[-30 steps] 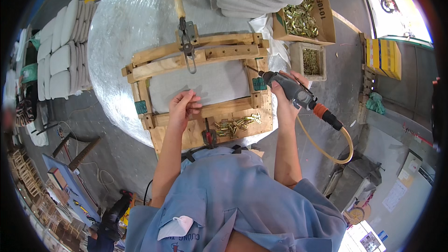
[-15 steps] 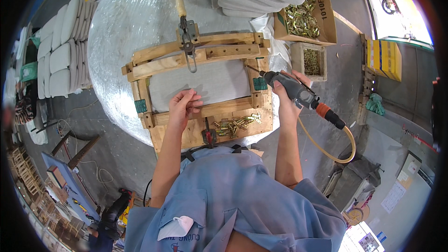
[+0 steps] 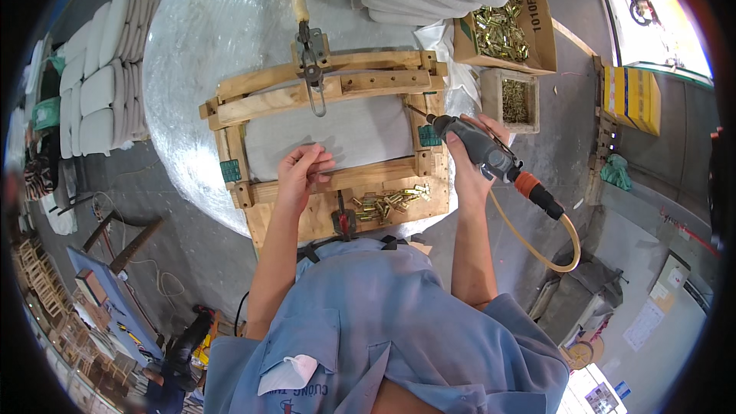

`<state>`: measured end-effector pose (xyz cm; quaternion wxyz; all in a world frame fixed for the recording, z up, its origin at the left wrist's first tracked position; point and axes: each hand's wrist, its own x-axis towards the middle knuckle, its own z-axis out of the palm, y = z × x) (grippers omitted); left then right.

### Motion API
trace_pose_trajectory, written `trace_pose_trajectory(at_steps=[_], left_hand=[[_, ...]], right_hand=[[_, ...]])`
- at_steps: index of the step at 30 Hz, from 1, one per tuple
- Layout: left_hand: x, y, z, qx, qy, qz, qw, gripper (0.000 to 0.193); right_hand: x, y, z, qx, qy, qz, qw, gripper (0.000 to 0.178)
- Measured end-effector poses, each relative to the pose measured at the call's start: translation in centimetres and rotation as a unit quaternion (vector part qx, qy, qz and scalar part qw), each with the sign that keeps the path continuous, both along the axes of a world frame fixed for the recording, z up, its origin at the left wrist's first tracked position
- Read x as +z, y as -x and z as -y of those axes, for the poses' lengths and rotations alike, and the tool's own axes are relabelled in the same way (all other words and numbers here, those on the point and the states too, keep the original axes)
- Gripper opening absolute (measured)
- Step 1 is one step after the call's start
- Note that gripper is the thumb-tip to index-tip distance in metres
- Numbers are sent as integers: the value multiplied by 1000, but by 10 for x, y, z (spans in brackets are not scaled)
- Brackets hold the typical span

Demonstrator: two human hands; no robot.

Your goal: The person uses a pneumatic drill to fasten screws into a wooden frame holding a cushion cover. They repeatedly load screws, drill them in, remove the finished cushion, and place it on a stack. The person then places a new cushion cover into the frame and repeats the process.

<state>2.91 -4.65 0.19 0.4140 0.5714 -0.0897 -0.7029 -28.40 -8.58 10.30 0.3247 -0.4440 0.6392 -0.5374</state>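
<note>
At far left, stacks of pale gray cushions (image 3: 100,84) stand beside a round surface (image 3: 184,107) covered in clear plastic. On it, a wooden frame (image 3: 368,172) sits on a board, with a gray cushion (image 3: 349,126) lying inside, partly under the frame's curved far bars. The left hand (image 3: 305,172) is over the near rail and the cushion's near edge, fingers loosely curled, thumb close to the forefinger; whether it pinches something small or touches the wood, I cannot tell. Beyond it, a metal clamp (image 3: 310,54) with a yellowish handle reaches over the far bars. Just right of the left hand, nearer the body, are a red-and-black clamp (image 3: 343,221) and a loose pile of brass-colored fittings (image 3: 391,204). Farther right, the right hand (image 3: 466,162) is wrapped firmly around a gray power drill (image 3: 484,150), its bit pointing at the frame's right side. Beyond it are an open cardboard box (image 3: 543,52) and a smaller wooden box (image 3: 515,127), both holding metal parts.
</note>
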Motion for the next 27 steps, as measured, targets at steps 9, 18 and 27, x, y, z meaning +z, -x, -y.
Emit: trace_pose_trajectory(at_steps=[9, 18, 27], left_hand=[[-3, -1, -1, -1, 3, -12, 1000, 27], [2, 0, 2, -7, -3, -7, 1000, 26], [-1, 1, 1, -8, 5, 3, 1000, 27]], right_hand=[[2, -6, 1, -4, 15, -4, 1000, 61], [21, -5, 50, 63, -19, -26, 998, 56], [32, 12, 97, 180, -52, -93, 978, 53]])
